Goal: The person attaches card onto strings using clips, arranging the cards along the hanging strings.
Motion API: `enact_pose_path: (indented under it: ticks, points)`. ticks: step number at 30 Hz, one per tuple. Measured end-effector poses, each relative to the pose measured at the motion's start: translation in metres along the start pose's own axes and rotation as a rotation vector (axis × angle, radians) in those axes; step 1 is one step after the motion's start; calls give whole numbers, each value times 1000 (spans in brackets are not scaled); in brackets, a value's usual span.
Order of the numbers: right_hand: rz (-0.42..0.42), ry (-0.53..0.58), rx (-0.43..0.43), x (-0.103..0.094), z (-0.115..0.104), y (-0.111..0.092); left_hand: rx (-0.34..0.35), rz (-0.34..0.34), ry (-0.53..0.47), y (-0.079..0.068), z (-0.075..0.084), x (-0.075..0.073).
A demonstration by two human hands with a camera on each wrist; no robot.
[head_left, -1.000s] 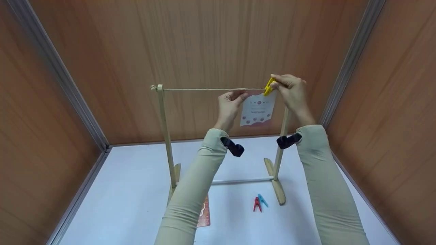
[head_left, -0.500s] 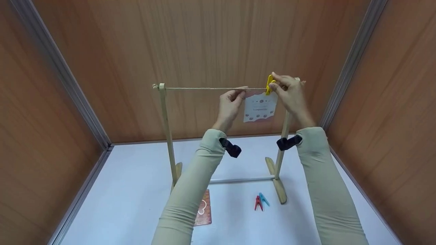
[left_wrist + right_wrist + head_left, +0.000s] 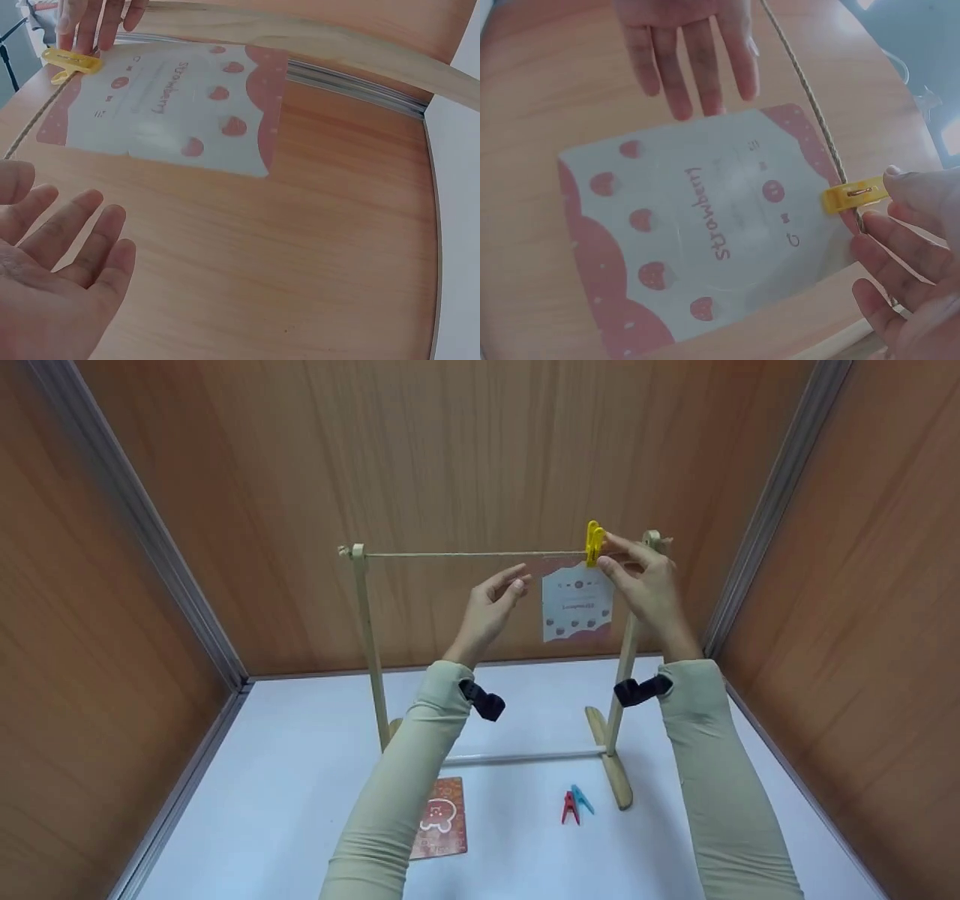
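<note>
A yellow clothespin (image 3: 594, 544) clips a strawberry-patterned card (image 3: 577, 604) to the string (image 3: 465, 555) near its right end. The card hangs below the string and reads "Strawberry" in the right wrist view. Right beside the clothespin is my right hand (image 3: 649, 581), its fingers spread and loose. In the right wrist view, the right thumb (image 3: 911, 184) lies at the clothespin's handle end, touching or very near it. My left hand (image 3: 487, 611) is apart from the card on its left, just below the string, fingers relaxed and holding nothing.
The string runs between two wooden posts (image 3: 367, 645) of a stand with a white lower bar (image 3: 525, 756). On the white table (image 3: 300, 772) lie a red clothespin (image 3: 570, 808), a blue clothespin (image 3: 582, 799) and a reddish bear card (image 3: 448, 817), partly behind the left sleeve.
My left hand has let go of the card's upper left corner and moved down and left. The right fingers have loosened from the yellow clothespin, which now stands upright on the string.
</note>
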State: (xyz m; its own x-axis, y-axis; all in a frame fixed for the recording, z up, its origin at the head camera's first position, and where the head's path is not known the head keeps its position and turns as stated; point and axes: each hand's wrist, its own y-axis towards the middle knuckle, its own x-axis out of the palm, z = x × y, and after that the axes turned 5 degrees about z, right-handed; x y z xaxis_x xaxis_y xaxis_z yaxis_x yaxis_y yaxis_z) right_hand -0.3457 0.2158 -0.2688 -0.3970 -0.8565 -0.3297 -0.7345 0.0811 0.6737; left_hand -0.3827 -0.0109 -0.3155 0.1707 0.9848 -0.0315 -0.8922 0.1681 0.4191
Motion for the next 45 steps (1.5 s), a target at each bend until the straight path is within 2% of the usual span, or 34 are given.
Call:
enact_pose_path:
  ticks: [10,16,21,27,35,41,45]
  points:
    - [40,106,12,3,16,-22,-78,11,34,-22,-27,-32]
    - [17,96,79,2,28,-40,-110,11,44,-39,-48,-54]
    - [9,119,122,4,40,-55,-154,16,106,-50,-62,-67]
    - [-5,141,183,11,54,-76,-216,-4,144,-67,-78,-77]
    - [-51,144,313,21,78,-108,-226,-70,199,-93,-111,-85]
    - [-86,228,384,29,97,-131,-243,-56,199,-113,-136,-88]
    - [-102,237,418,35,108,-145,-276,-33,192,-127,-146,-92]
